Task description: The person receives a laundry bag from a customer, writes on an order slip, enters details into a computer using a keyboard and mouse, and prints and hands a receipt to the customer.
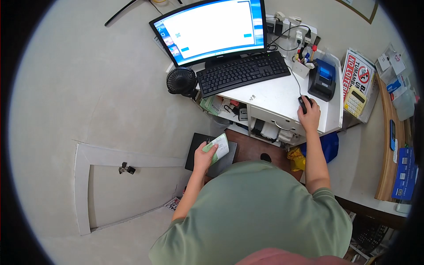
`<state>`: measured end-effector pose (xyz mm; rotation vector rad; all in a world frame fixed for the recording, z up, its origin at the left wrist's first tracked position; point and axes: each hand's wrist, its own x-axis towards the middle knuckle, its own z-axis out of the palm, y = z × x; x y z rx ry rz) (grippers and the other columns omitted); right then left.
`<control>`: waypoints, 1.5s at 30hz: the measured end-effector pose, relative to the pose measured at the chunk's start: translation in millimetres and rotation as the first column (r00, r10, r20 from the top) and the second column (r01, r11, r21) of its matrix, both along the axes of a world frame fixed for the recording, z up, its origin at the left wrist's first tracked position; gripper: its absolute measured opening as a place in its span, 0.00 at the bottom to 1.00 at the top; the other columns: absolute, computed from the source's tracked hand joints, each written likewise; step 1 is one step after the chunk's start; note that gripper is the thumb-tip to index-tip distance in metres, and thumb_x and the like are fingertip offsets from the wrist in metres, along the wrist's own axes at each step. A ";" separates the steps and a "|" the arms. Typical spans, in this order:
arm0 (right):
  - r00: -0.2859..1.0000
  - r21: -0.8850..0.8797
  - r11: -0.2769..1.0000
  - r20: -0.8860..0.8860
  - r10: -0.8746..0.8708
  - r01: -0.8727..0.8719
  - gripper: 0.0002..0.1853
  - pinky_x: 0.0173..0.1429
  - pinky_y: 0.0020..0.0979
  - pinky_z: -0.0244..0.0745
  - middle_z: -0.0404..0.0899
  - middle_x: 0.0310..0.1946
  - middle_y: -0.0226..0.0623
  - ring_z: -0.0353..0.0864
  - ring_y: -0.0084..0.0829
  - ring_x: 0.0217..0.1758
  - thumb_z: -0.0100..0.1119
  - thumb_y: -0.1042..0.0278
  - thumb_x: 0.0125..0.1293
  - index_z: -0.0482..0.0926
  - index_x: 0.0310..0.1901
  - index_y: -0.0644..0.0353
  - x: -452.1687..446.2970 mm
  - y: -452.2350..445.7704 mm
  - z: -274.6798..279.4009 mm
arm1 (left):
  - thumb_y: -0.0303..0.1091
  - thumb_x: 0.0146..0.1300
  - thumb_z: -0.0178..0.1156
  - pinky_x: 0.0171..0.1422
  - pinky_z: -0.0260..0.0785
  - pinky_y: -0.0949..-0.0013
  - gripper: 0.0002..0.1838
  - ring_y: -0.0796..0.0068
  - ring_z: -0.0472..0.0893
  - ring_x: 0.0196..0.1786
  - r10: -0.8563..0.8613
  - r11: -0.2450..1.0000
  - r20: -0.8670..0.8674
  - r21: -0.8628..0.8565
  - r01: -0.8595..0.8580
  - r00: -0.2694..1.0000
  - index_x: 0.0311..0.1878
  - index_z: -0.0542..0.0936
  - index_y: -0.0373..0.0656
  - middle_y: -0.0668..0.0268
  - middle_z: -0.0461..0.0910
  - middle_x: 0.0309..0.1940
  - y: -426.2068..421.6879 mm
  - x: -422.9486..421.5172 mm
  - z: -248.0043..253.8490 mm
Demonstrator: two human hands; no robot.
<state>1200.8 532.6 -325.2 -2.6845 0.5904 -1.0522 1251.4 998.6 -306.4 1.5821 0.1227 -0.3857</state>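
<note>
My right hand (pixel 310 115) rests over a black computer mouse (pixel 305 104) on the white desk (pixel 269 102), fingers curved round it. Low on the left, away from the desk, my left hand (pixel 204 157) grips a small stack of papers (pixel 219 148), white on top with green edges. The print on them is too small to read. A black keyboard (pixel 243 73) lies left of the mouse, in front of a lit monitor (pixel 212 28) that shows a mostly white window.
A small black fan (pixel 181 80) stands at the desk's left end. Right of the keyboard are a pen holder (pixel 301 69) and a dark blue printer-like device (pixel 322 79). A yellow calculator (pixel 354 101) leans by a sign (pixel 357 73). Below the desktop is a drawer (pixel 276 121).
</note>
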 end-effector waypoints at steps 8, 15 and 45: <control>1.000 0.039 0.999 -0.005 -0.018 0.018 0.32 0.61 0.47 0.70 0.74 0.59 0.49 0.75 0.49 0.59 0.65 0.63 0.57 0.74 0.67 0.42 -1.1 -1.3 0.7 | 0.32 0.65 0.69 0.42 0.74 0.73 0.12 0.79 0.82 0.37 -0.021 0.998 0.071 0.061 0.016 0.997 0.42 0.81 0.32 0.63 0.86 0.36 -31.1 1.8 19.5; 1.000 0.077 0.997 -0.008 0.001 0.000 0.32 0.62 0.47 0.69 0.73 0.60 0.49 0.74 0.49 0.61 0.65 0.63 0.57 0.75 0.66 0.45 -2.2 -3.6 0.9 | 0.33 0.65 0.69 0.43 0.73 0.73 0.11 0.81 0.81 0.37 -0.151 0.984 0.134 0.112 0.136 0.979 0.41 0.82 0.34 0.65 0.85 0.35 -68.5 8.6 14.1; 0.999 0.104 0.994 0.002 0.038 -0.038 0.30 0.64 0.47 0.66 0.72 0.60 0.49 0.72 0.49 0.60 0.67 0.62 0.58 0.76 0.65 0.46 -5.5 -6.4 6.7 | 0.35 0.66 0.68 0.42 0.71 0.75 0.13 0.83 0.77 0.37 -0.356 0.929 0.221 0.191 0.317 0.908 0.42 0.81 0.33 0.66 0.84 0.35 -165.0 20.4 29.2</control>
